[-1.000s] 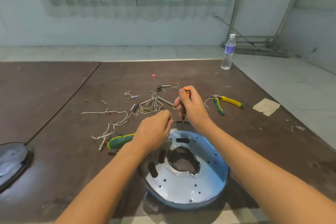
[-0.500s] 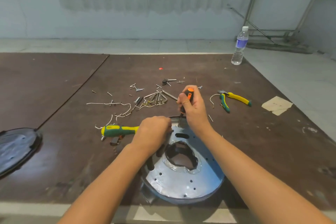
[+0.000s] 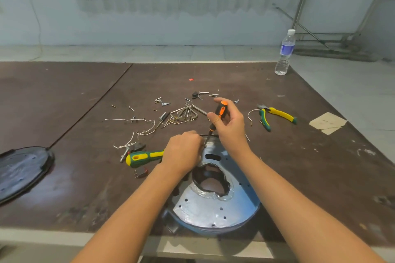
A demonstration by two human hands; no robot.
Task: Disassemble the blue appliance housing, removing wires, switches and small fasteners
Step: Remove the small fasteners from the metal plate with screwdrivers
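Screwdriver (image 3: 220,110) sits tight in our right hand (image 3: 230,127), tip at the blue housing (image 3: 213,209) rim — left hand (image 3: 183,153) curled alongside to brace, grip unclear.

The dark brown board worktop (image 3: 299,166) carries a blue round metal housing (image 3: 213,209), green-and-yellow screwdriver (image 3: 145,157), yellow-handled pliers (image 3: 275,114), scattered screws (image 3: 165,103), clear plastic bottle (image 3: 285,53).

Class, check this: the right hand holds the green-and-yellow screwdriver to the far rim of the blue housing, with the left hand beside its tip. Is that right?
No. In the head view the right hand holds the orange-and-black screwdriver; the green-and-yellow one lies on the table. The rest stands.
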